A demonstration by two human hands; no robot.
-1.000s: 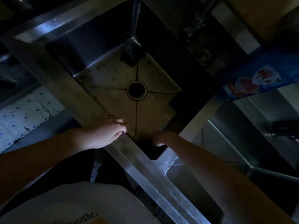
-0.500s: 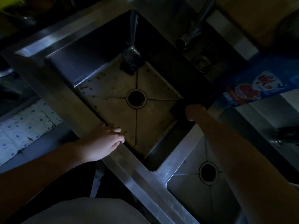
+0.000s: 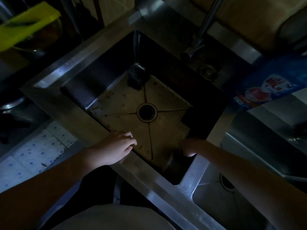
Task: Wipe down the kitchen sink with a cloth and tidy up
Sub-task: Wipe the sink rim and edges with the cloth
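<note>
Dim light over a steel kitchen sink (image 3: 78, 97), set in a steel bench (image 3: 54, 75): we look straight down into the left basin, its floor stained and speckled around the round drain (image 3: 147, 112).

Our left hand (image 3: 114, 150) rests on the near rim, holding nothing, with the fingers relaxed and reaching just over the edge into the basin. Our right hand (image 3: 191, 147) is lower, inside the basin by its near right corner. It is blurred and in deep shadow, so we cannot tell whether it is open, closed or holding anything.

A dark flat piece (image 3: 188, 117) lies on the basin floor against the right wall, well apart from both hands. We cannot tell whether this is the cloth.

A long-handled scrubber (image 3: 135, 77) leans in the far corner, its dark head on the basin floor. The tap (image 3: 206, 25) stands behind the far right wall.

A blue printed packet (image 3: 272, 85) sits at the right, and a yellow-green board (image 3: 25, 20) lies at the far left. A second basin (image 3: 216, 209) adjoins on the near right. Tiles with blue dots (image 3: 29, 160) cover the floor on the left.
</note>
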